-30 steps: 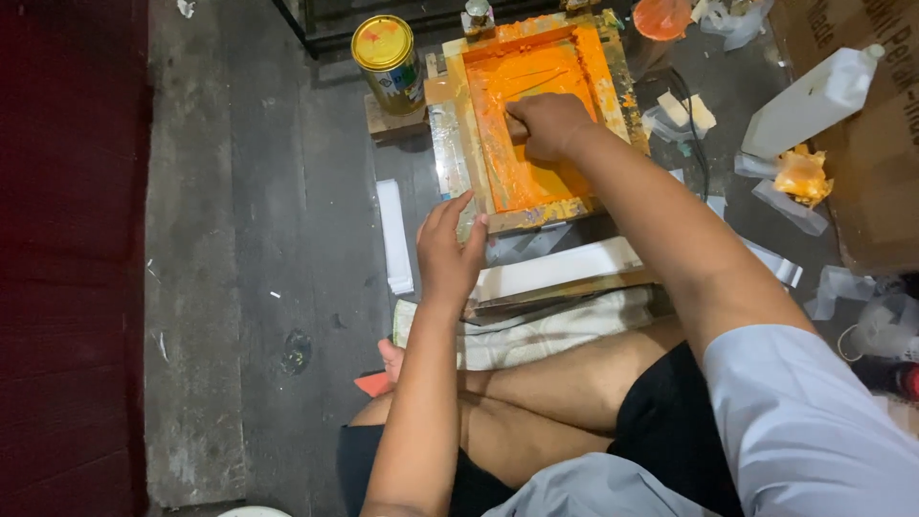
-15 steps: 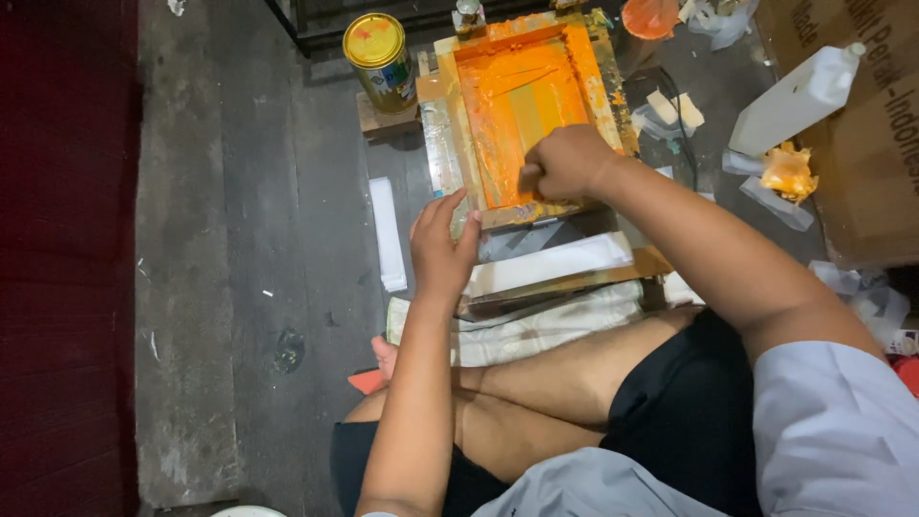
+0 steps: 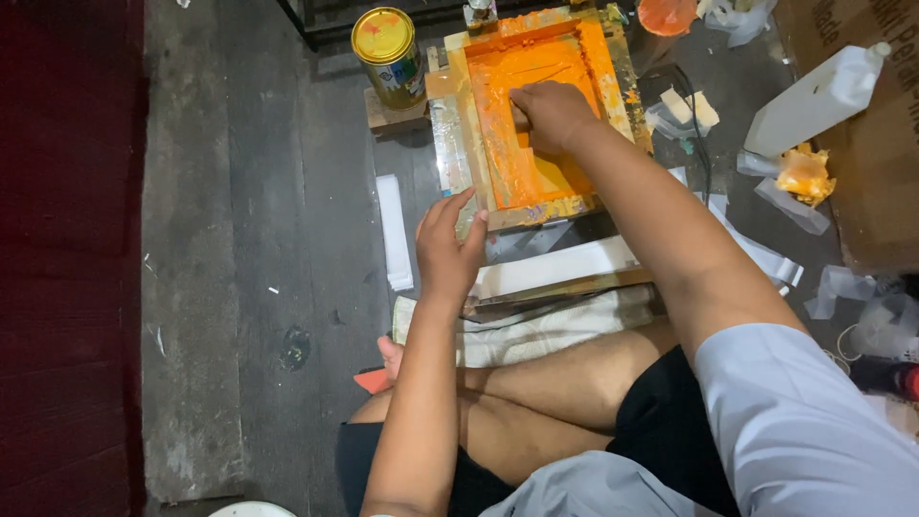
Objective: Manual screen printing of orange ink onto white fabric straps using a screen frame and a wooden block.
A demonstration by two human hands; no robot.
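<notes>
Orange ink coats the printing frame (image 3: 536, 115) on the floor. Right hand (image 3: 553, 113) is closed on a scraper inside it; left hand (image 3: 450, 244), fingers spread, steadies the near corner. Risk: the frame slips and smears.

I can't see what my right hand (image 3: 550, 113) presses on the orange printing frame (image 3: 536, 191); the grip covers it. An orange tub (image 3: 667, 13) at top centre, a white bowl (image 3: 251, 510) at bottom left and a red object (image 3: 907, 380) at right are cut off by the frame's edges.
</notes>
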